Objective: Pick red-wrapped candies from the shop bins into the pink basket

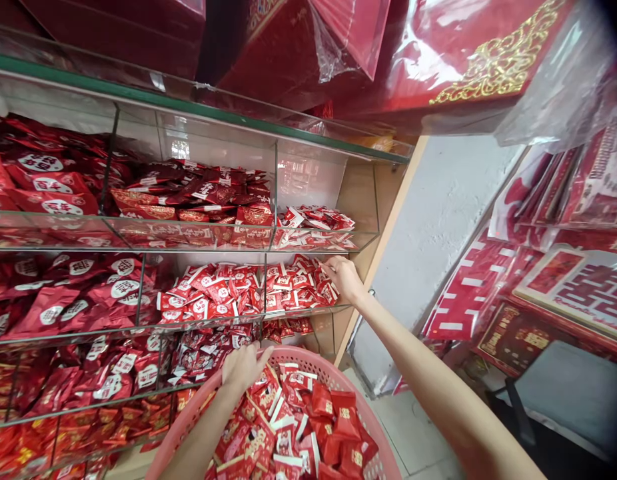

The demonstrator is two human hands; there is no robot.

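My left hand [242, 368] is closed over the far rim of a pink plastic basket [373, 407], its thumb lying along the edge. Inside the basket lie many small red candy packets [293, 427], some with white ends. My right hand [342, 278] reaches up to a glass shelf compartment at the right end of the rack. Its fingers are pinched at the edge of a heap of small red-and-white packets [298, 281]; the fingertips seem to hold one packet, partly hidden by the hand.
Glass shelves [188, 325] with upright dividers hold more red packets [53, 183] to the left. Large red boxes [478, 60] in clear wrap stand overhead. A pale wall [433, 220] and red decorations [463, 287] are on the right, near a grey-topped seat [563, 387].
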